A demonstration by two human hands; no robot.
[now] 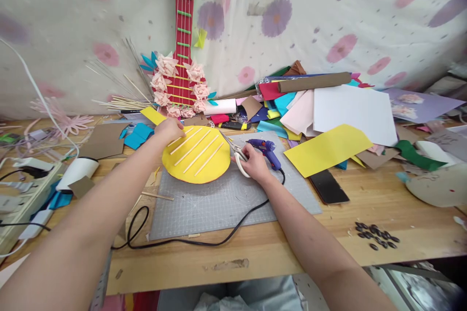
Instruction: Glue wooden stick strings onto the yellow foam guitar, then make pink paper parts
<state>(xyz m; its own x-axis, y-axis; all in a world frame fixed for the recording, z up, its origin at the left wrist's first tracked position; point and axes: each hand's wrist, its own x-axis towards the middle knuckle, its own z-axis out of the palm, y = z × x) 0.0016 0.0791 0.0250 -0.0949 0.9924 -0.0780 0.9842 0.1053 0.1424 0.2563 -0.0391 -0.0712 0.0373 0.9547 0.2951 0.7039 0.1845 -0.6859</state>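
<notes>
A round yellow paper or card piece (204,165) carries several thin, pale wooden sticks (197,147) set in slanting parallel rows. My left hand (170,131) is closed at its upper left edge, fingertips by the sticks; a yellow strip (152,115) shows just beyond that hand. White-handled scissors (241,159) are in my right hand (256,163), blades angled up and left beside the round piece's right edge. Close behind my right hand, a blue glue gun (268,149) lies on the grey cutting mat (219,214).
Coloured paper sheets (328,148) pile up at the back right, near a dark phone (329,187). A black cord (204,243) loops across the mat's front. Small dark beads (377,235) lie front right. A red paper guitar (181,77) stands at the back; a power strip (31,197) is left.
</notes>
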